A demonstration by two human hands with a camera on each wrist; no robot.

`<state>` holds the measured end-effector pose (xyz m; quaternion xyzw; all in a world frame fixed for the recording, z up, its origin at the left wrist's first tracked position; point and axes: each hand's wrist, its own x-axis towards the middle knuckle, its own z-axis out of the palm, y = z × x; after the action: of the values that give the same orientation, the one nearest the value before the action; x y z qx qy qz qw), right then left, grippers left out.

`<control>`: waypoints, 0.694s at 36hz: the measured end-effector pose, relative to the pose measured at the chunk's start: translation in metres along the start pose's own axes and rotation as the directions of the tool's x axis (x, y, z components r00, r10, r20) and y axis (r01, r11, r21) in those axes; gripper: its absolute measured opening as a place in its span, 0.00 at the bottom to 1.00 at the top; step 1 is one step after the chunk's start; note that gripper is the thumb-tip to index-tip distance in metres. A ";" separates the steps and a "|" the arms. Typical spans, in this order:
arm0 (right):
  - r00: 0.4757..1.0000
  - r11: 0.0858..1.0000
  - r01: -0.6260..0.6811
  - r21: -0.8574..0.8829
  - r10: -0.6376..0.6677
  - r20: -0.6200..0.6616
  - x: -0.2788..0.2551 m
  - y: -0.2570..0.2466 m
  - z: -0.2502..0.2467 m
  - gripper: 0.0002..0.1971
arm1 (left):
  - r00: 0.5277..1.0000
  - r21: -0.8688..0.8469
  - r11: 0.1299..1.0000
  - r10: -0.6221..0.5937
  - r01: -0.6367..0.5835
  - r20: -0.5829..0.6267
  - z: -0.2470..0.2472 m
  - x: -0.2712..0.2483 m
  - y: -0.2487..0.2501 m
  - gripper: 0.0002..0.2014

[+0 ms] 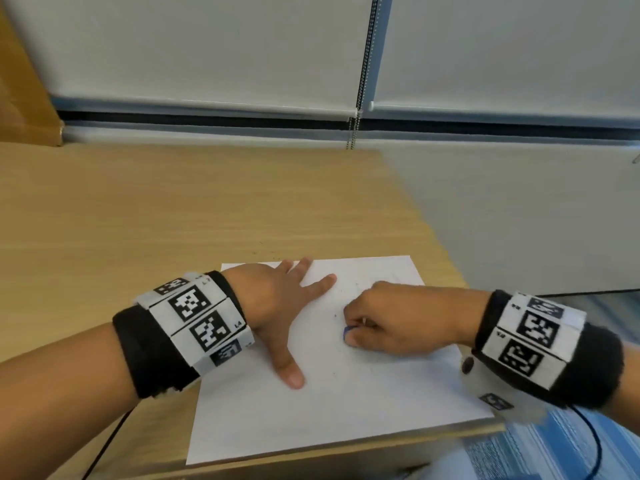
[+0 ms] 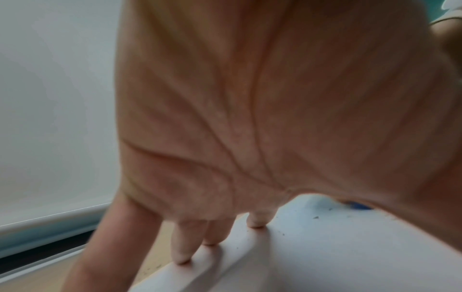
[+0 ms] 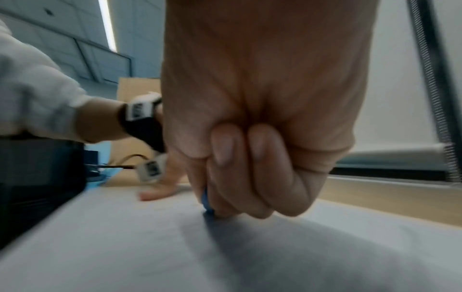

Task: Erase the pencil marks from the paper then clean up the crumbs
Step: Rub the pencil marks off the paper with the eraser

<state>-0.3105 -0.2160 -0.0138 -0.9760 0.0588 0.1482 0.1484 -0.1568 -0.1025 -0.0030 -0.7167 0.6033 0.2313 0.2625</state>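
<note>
A white sheet of paper [image 1: 346, 403] lies on the wooden desk [image 1: 156, 209] near its front right corner. My left hand [image 1: 280, 306] lies flat on the sheet's left part, fingers spread, thumb pointing toward me. My right hand [image 1: 388, 323] pinches a small blue eraser [image 1: 347, 332] and presses it on the middle of the paper. In the right wrist view the eraser [image 3: 207, 199] shows under curled fingers, touching the paper [image 3: 175, 247]. Small dark crumbs [image 2: 316, 217] dot the paper [image 2: 325, 256] near my left fingertips [image 2: 181, 258]. Faint pencil marks [image 1: 356, 284] remain beyond the right hand.
A few crumbs [image 1: 266, 252] lie on the bare desk beyond the paper. Roller blinds [image 1: 207, 50] with a bead chain [image 1: 363, 74] hang behind the desk. The desk's right edge [image 1: 436, 230] runs close to the paper. A black cable [image 1: 595, 441] hangs at the lower right.
</note>
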 end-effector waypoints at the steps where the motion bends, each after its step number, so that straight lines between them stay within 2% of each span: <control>1: 0.999 0.999 0.033 0.009 -0.033 0.025 -0.002 -0.005 0.004 0.18 | 1.000 0.001 1.000 -0.003 0.003 0.005 0.000 0.000 0.001 0.72; 3: 0.999 0.999 0.034 0.016 -0.034 0.041 -0.003 -0.005 0.001 0.18 | 1.000 0.000 1.000 -0.001 0.001 0.005 -0.001 0.000 0.001 0.72; 7: 0.995 0.995 -0.096 0.023 0.097 -0.027 0.002 0.015 -0.013 0.18 | 1.000 0.000 1.000 -0.002 0.002 -0.001 0.001 0.001 -0.001 0.72; 12: 0.999 0.999 0.030 0.025 -0.031 0.024 -0.004 -0.007 0.002 0.18 | 1.000 0.008 1.000 0.000 0.000 0.000 0.003 0.005 -0.002 0.73; 16: 0.995 0.994 -0.102 0.027 0.102 -0.009 0.001 0.012 -0.014 0.18 | 1.000 0.008 1.000 0.001 -0.001 0.001 0.002 0.005 -0.003 0.73; 18: 0.996 0.996 -0.088 0.028 0.088 -0.005 -0.001 0.008 -0.009 0.18 | 1.000 0.010 1.000 -0.003 0.003 -0.004 0.003 0.005 -0.003 0.73; 22: 0.998 0.999 0.037 0.032 -0.039 0.050 -0.009 -0.011 0.005 0.18 | 1.000 0.021 1.000 -0.005 0.005 0.000 0.003 0.006 -0.002 0.73; 25: 0.998 0.998 -0.057 0.013 0.057 0.011 -0.004 0.003 -0.008 0.18 | 1.000 0.014 1.000 -0.004 0.004 0.002 0.002 0.004 -0.002 0.73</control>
<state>-0.3129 -0.2213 -0.0060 -0.9721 0.0869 0.1573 0.1508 -0.1542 -0.1041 -0.0073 -0.7159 0.6030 0.2273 0.2686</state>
